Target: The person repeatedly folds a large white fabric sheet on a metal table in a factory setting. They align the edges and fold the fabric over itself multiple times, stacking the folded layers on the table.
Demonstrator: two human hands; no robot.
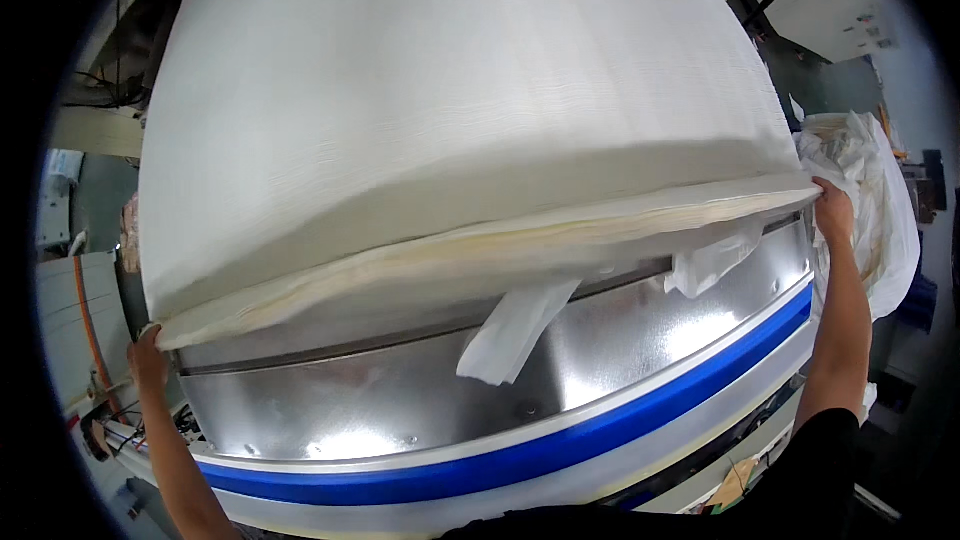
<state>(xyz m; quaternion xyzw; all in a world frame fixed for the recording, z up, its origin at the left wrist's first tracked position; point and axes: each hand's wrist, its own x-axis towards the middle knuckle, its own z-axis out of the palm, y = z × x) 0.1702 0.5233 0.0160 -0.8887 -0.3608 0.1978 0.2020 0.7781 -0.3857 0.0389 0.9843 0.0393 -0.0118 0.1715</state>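
Observation:
A wide sheet of thin white material [450, 70], fabric or paper, spreads over the machine bed. Its near edge is gathered into a thick, layered, cream-tinged fold [480, 240] that runs from side to side. At the left end of that fold, my left hand [150, 355] is closed on the sheet's corner. My right hand [833, 210] grips the opposite corner at the right, arm stretched out. The fold bows between both hands, over a shiny metal plate [400, 400]. A loose white strip [515, 335] hangs from under it onto the plate, and a crumpled white piece [712, 262] hangs farther right.
A blue band [450, 480] and a pale rail run along the machine's near edge. A bulky heap of crumpled white sheeting [865, 210] stands at the right. Cables [105, 95] hang at the far left, and a white cabinet [835, 5] stands at the back right.

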